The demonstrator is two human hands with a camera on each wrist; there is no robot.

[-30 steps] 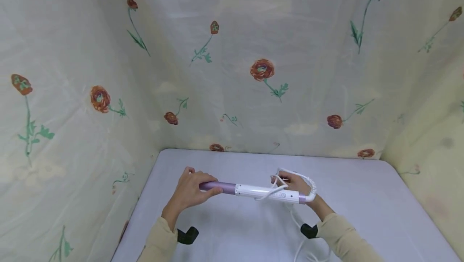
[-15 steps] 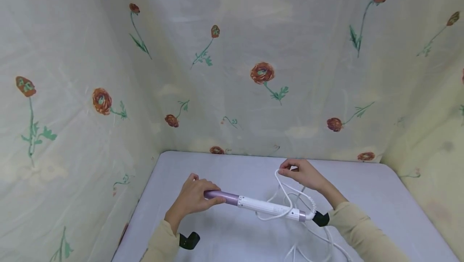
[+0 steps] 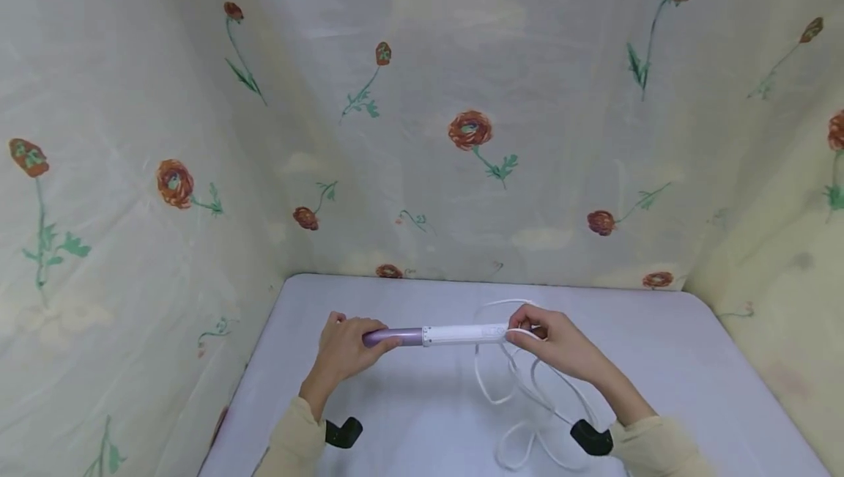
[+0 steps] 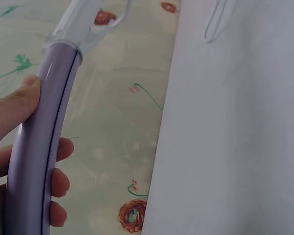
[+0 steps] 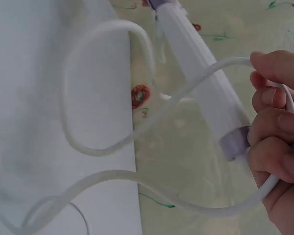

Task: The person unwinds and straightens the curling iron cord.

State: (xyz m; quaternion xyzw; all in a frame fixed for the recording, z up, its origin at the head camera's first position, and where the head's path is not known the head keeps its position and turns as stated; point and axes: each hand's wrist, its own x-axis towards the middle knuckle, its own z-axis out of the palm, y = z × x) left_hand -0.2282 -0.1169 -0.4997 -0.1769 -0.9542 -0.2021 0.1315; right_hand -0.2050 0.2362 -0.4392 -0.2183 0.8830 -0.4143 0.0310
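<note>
A curling wand [image 3: 455,335] with a purple barrel [image 4: 44,142] and a white handle [image 5: 201,83] is held level above the white table [image 3: 409,418]. My left hand [image 3: 349,351] grips the purple barrel end, fingers and thumb curled round it. My right hand [image 3: 560,349] is at the handle's far end and pinches the white cord [image 5: 152,112] against it. The cord [image 3: 521,404] hangs in loose loops from the handle down to the table.
Cream cloth with red flowers [image 3: 471,129] walls the table at the back, left and right. Black wrist mounts [image 3: 343,431] sit at both sleeves. The table's near edge is out of frame.
The wand has tipped back to level and risen slightly. My right hand came down from holding a cord loop high and now meets the handle end, with the cord loops hanging lower.
</note>
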